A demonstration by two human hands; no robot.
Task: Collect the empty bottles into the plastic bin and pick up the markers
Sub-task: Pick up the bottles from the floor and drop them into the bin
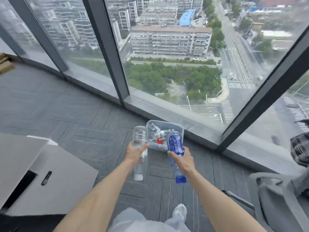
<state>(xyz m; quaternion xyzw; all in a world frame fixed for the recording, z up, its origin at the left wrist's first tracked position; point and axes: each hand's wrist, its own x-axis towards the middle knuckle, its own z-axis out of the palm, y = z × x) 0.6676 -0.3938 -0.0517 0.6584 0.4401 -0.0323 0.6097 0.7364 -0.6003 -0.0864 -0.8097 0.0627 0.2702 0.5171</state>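
Clear plastic is the stuff of nearly everything in play: a clear rectangular plastic bin (pixel 178 129) sits on the grey carpet tiles (pixel 75 118) close to the floor-to-ceiling window (pixel 167 64), and it already holds a jumble of crumpled clear bottles plus something with a red cap or label.

The left hand (pixel 134 152) is clenched round the middle of a clear ribbed plastic bottle with a white cap (pixel 139 141). The right hand (pixel 181 159) grips a blue-tinted plastic bottle with a blue label and blue cap (pixel 174 144) in the same way, round its waist.

Both bottles point the same way: caps toward the person, bases forward toward the bin. Their long axes run roughly along the line of the forearms, straight at the bin. The bin lies directly ahead of and below both hands. The blue bottle's base overlaps the bin's near right part in this view; the clear bottle's base sits just beside the bin's left edge, so the right hand seems the better placed to let go first, while the left probably needs a small shift rightward.

Both bottles look empty, light and uncrushed. I see no markers here.
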